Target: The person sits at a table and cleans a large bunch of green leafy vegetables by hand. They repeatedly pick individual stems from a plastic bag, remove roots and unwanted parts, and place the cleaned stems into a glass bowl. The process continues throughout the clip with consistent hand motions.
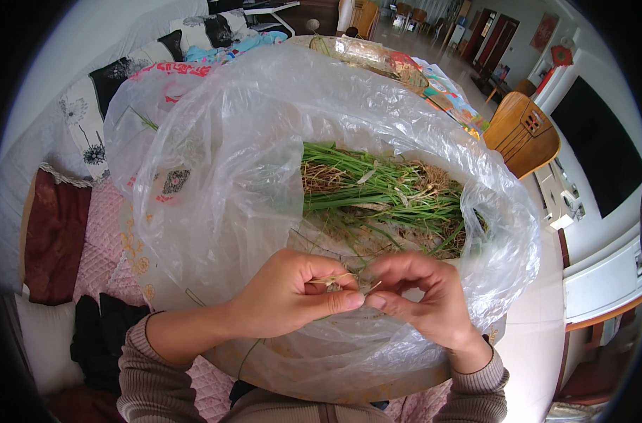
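My left hand (305, 293) pinches a few thin, straw-coloured stalks (329, 280) between thumb and fingers. Close beside its thumb tip, my right hand (421, 296) has its thumb and forefinger together at a short pale stem end (373, 288). Both hands are raised over the front of a clear plastic bag (236, 158) spread across the table. Beyond them lies a heap of long green stalks (374, 185) with tangled brown roots (432, 180), inside the bag's opening. Whether the right fingers grip the stem firmly is partly hidden.
A glass-like tray (363, 53) and colourful printed papers (448, 95) sit at the table's far side. A wooden chair (522, 135) stands at the right, before a television (599, 145). Along the left runs a sofa with a pink quilted cover (101, 238) and cushions.
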`<action>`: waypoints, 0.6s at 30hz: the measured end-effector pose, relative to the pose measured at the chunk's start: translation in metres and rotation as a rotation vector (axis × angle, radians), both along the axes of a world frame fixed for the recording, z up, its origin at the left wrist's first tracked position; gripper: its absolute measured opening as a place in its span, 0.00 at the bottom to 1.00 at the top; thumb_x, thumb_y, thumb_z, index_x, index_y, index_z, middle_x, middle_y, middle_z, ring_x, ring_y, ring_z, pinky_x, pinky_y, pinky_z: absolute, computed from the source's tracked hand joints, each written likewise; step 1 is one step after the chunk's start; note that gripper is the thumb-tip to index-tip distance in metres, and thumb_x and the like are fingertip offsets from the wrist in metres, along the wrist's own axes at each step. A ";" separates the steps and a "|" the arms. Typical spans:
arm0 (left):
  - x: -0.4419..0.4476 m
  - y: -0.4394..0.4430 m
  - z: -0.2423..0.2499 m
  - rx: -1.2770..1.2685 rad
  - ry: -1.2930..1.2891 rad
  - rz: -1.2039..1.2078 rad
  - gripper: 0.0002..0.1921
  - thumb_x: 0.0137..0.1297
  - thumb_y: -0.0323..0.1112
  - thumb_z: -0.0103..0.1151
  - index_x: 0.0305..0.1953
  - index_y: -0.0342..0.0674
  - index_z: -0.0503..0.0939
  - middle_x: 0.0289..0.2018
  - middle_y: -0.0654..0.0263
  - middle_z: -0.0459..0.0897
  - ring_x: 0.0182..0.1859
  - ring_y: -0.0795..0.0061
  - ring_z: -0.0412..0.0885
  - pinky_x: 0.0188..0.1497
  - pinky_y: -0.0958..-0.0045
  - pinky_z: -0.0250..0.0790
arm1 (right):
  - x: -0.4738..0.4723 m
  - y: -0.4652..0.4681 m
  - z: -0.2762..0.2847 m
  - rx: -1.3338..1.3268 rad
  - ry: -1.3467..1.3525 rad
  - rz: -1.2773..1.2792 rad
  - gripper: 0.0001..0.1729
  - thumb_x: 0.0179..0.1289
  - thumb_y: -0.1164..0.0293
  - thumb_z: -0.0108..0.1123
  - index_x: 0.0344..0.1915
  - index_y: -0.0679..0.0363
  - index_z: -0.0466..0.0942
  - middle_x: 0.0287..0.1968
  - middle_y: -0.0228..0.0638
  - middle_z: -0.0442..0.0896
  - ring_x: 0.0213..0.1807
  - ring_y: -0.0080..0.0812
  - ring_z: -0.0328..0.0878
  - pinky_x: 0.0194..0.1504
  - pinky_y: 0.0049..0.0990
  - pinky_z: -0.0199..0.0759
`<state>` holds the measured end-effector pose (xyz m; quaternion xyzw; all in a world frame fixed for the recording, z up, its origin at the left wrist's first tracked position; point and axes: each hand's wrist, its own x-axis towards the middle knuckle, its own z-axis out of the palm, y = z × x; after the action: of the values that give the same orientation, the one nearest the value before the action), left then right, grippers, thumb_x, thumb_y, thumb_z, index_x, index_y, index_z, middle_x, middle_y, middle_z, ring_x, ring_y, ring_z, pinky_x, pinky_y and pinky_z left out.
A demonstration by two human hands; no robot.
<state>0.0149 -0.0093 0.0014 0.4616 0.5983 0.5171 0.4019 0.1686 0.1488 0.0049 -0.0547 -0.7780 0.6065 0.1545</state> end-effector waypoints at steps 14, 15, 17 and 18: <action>0.001 0.000 -0.003 0.027 0.115 0.019 0.07 0.59 0.35 0.67 0.33 0.39 0.83 0.14 0.80 0.63 0.18 0.93 0.52 0.20 0.81 0.42 | 0.000 0.000 0.002 -0.029 -0.136 0.010 0.07 0.56 0.77 0.67 0.34 0.68 0.80 0.32 0.35 0.84 0.33 0.20 0.79 0.36 0.19 0.74; 0.001 0.000 -0.003 0.025 0.103 0.022 0.06 0.59 0.35 0.67 0.33 0.39 0.83 0.14 0.80 0.62 0.18 0.93 0.52 0.19 0.81 0.42 | 0.001 0.001 0.001 -0.023 -0.126 0.010 0.06 0.56 0.77 0.67 0.33 0.68 0.80 0.32 0.35 0.84 0.34 0.19 0.79 0.37 0.19 0.74; 0.001 0.000 -0.004 0.027 0.106 0.034 0.06 0.59 0.34 0.67 0.33 0.40 0.83 0.14 0.80 0.62 0.18 0.92 0.52 0.19 0.81 0.41 | 0.001 0.006 0.000 -0.029 -0.147 -0.003 0.06 0.58 0.78 0.64 0.36 0.67 0.80 0.32 0.33 0.84 0.34 0.17 0.78 0.35 0.17 0.72; 0.001 0.001 -0.004 0.032 0.113 0.039 0.06 0.59 0.34 0.67 0.33 0.40 0.83 0.14 0.80 0.62 0.17 0.92 0.52 0.19 0.81 0.42 | 0.000 0.008 0.000 -0.027 -0.150 -0.006 0.06 0.59 0.78 0.63 0.37 0.67 0.80 0.32 0.31 0.84 0.34 0.15 0.77 0.34 0.16 0.71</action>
<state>0.0161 -0.0087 -0.0028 0.4848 0.6204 0.5076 0.3498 0.1686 0.1571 0.0053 -0.1044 -0.7788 0.6108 0.0970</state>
